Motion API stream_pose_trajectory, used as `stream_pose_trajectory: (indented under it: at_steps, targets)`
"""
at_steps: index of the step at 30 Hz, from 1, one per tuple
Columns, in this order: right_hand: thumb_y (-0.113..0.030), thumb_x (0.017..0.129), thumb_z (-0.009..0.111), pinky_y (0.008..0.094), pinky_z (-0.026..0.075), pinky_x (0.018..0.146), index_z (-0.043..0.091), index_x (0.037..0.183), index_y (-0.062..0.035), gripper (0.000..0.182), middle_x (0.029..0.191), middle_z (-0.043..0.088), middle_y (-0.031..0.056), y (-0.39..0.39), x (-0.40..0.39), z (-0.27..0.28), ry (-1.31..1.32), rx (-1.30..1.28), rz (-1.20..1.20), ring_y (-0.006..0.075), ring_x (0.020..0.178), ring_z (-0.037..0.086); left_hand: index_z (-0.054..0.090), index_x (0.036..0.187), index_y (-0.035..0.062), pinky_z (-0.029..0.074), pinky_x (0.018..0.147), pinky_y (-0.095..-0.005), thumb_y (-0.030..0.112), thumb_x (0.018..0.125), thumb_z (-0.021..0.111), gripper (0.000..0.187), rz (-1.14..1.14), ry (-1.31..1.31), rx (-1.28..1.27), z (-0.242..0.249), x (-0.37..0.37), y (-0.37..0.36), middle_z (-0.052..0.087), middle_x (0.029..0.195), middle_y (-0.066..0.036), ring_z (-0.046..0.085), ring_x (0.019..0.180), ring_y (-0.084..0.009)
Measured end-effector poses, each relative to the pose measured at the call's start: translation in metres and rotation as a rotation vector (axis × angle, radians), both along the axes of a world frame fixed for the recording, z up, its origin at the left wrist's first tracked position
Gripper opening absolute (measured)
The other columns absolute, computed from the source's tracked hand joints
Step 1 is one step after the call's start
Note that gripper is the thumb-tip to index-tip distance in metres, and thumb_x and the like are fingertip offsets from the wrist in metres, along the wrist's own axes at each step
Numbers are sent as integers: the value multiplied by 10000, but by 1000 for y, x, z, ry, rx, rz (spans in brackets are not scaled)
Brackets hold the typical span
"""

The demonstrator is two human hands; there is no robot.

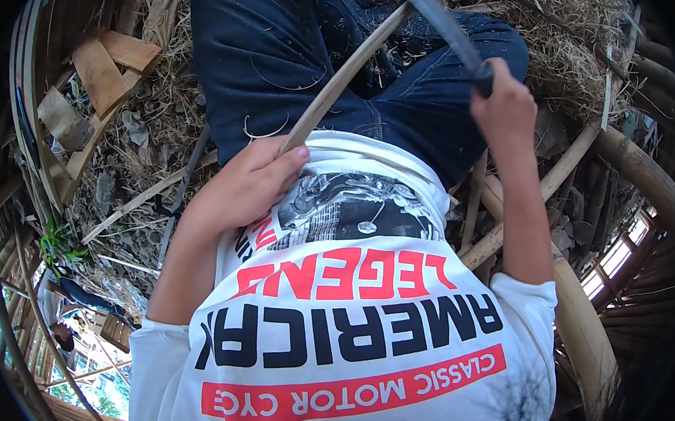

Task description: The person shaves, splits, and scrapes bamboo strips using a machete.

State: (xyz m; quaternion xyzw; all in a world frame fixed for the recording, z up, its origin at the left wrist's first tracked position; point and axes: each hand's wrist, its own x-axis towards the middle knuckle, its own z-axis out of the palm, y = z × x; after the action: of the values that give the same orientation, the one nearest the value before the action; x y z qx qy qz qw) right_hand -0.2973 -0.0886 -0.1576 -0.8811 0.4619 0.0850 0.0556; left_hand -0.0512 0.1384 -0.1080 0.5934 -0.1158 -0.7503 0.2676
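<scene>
My left hand lies against my waist, its fingers and thumb closed round the near end of a long pale bamboo strip. The strip slants up and to the right over my lap and out of view at the top. In my right hand is the dark handle of a long-bladed knife. Its blade, slightly smeared, points up and left and overlaps the strip near the top of the view. Small shavings dot my dark jeans.
Fine curled shavings cover the ground at the upper right. Flat wood pieces lie at the upper left. Thick bamboo poles stand close by my right arm. Another person appears at the far left, beyond thin bent strips.
</scene>
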Motion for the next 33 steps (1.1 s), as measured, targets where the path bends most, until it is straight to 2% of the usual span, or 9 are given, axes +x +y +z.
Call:
stream_pose_trajectory:
  at_steps: [2, 5, 13, 16, 18, 20, 22, 27, 33]
  targets:
    - [-231, 839, 705, 510, 560, 733, 594, 1046, -100, 269, 851, 708, 193, -34, -18, -14, 52, -54, -126, 414, 838, 693, 476, 818, 98, 226, 453, -218, 284, 1059, 459, 305, 9, 6, -10, 0, 1, 2, 350, 618, 94, 266, 518, -19]
    - [-265, 855, 669, 518, 553, 777, 626, 1082, -105, 281, 894, 710, 203, -73, -36, -22, 95, -91, -238, 418, 887, 686, 475, 821, 94, 234, 456, -221, 289, 1059, 461, 308, -64, -7, -47, -1, 4, 2, 355, 618, 90, 281, 524, -21]
    - [-255, 839, 670, 514, 540, 800, 639, 1055, -103, 266, 944, 711, 197, -103, -38, -23, 124, -77, -246, 414, 930, 676, 464, 821, 106, 233, 430, -219, 294, 1056, 471, 301, -18, 48, 67, 12, 11, -1, 335, 602, 89, 281, 491, -23]
    - [-222, 824, 668, 500, 537, 774, 656, 1014, -74, 241, 887, 704, 205, -79, -33, -32, -33, -48, -238, 415, 891, 680, 494, 856, 88, 262, 448, -223, 282, 1054, 473, 278, -17, 75, 63, 8, 12, 0, 363, 612, 85, 304, 505, -25]
    - [-185, 802, 681, 480, 535, 733, 667, 973, -48, 220, 802, 690, 208, -50, -23, -30, -388, 115, -306, 408, 833, 685, 523, 884, 69, 292, 470, -230, 266, 1052, 472, 264, -31, 93, 19, 5, 12, 0, 393, 621, 81, 324, 522, -29]
    - [-162, 785, 698, 468, 532, 689, 669, 943, -39, 203, 738, 675, 202, -17, -9, -23, -464, 85, -264, 401, 780, 687, 522, 875, 71, 291, 465, -233, 270, 1051, 479, 269, -8, 110, 16, 4, 7, -7, 391, 609, 84, 319, 510, -30]
    - [-164, 766, 728, 476, 540, 661, 658, 918, -66, 194, 755, 682, 191, 10, 7, -5, -417, 173, -151, 396, 754, 686, 519, 863, 73, 291, 464, -234, 285, 1053, 477, 287, -30, 112, 63, 3, 8, -12, 383, 596, 89, 317, 501, -31]
    - [-153, 670, 766, 413, 527, 591, 622, 906, -102, 281, 733, 669, 116, 74, 37, 12, -576, 366, 146, 310, 675, 680, 530, 819, 62, 290, 463, -235, 305, 1047, 488, 335, -39, 180, 80, -6, 7, -12, 383, 599, 80, 326, 500, -31]
    - [-143, 638, 766, 384, 517, 575, 564, 850, -77, 300, 742, 662, 98, 90, 53, 13, -526, 408, 312, 276, 669, 683, 548, 819, 78, 267, 475, -223, 313, 1038, 506, 324, 126, 161, 193, -8, -3, -9, 382, 620, 79, 316, 520, -31]
